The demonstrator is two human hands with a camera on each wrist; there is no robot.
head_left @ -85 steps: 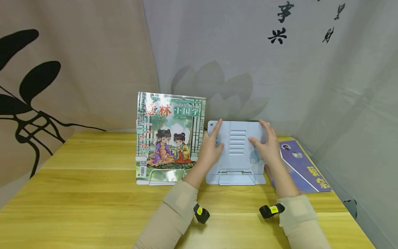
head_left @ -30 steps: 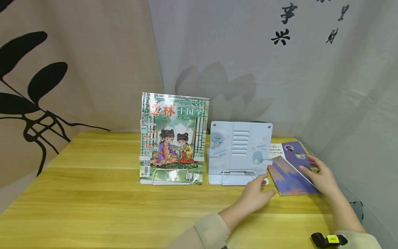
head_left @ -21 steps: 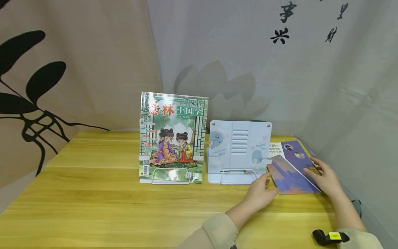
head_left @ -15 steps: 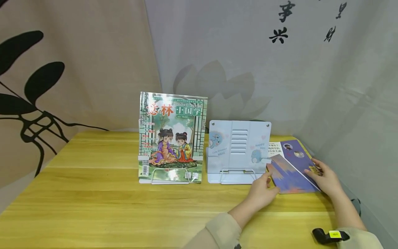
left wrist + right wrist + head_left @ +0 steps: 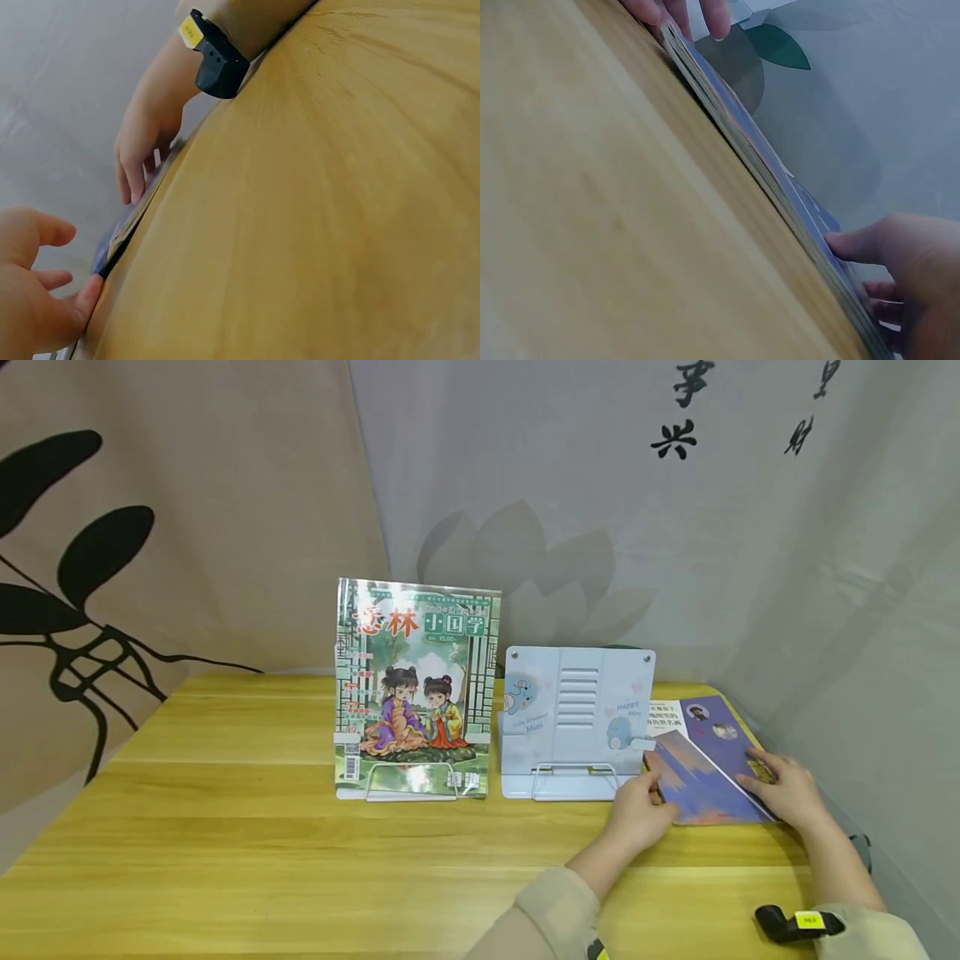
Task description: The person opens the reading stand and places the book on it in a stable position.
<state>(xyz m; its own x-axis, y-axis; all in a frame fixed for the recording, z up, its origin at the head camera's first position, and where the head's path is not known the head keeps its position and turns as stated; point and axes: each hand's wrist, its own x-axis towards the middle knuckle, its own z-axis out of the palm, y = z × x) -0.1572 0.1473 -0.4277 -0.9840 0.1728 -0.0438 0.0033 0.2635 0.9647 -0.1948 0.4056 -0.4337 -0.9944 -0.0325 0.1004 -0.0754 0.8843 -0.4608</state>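
Note:
A purple book (image 5: 708,802) with a painted cover and a white title patch lies on the table at the right. My right hand (image 5: 783,789) grips its right side, thumb on the cover and fingers along the edge. At the near left corner my left hand (image 5: 639,810) holds the book by thumb and fingers; its thumb (image 5: 88,294) is right at the corner in the left wrist view. The right wrist view shows the book's page edge (image 5: 742,146) close over the table. Just left of the book stands a pale blue book stand (image 5: 577,710) printed with cartoon dinosaurs, bearing nothing.
A green magazine (image 5: 416,693) with two drawn children stands upright on a second stand, left of the blue one. Behind the wooden table (image 5: 262,860) hangs a printed cloth (image 5: 525,468). The table's right edge runs beside the purple book.
Both hands have left the blue stand and moved right to the purple book. Most recently my left hand has shifted right and closed in on the book's near left corner.

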